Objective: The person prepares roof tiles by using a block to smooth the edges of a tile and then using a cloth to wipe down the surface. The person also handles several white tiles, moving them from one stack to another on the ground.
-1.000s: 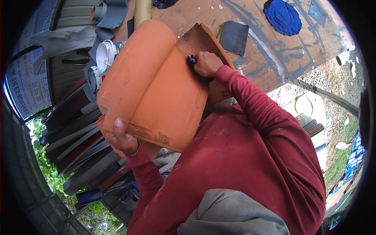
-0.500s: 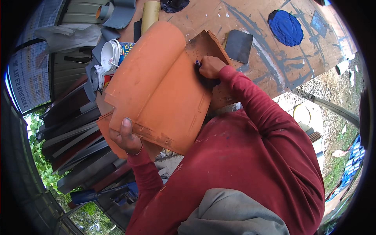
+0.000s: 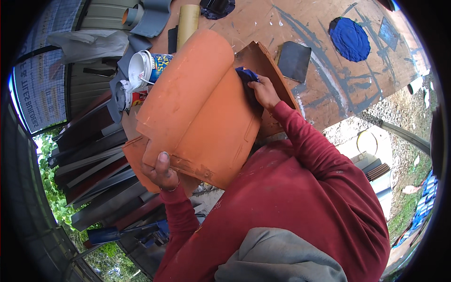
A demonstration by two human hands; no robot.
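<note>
Head view: pinches a near corner of the orange roof tile (image 3: 216, 117) in the left grip (image 3: 162, 173), thumb on top, other fingers mostly hidden, probably to steady the tilt. Closes the right grip (image 3: 264, 92) around a bunched dark blue cloth (image 3: 247, 77), held against the tile's edge just beside it, seemingly for contact along that edge. Seems to rest the tile on a second orange tile (image 3: 287, 84), visible just right of the right grip, above the desk (image 3: 319, 28). Reaches the right arm (image 3: 312, 141) forward and bent, the left arm (image 3: 179, 211) low, near the torso.
</note>
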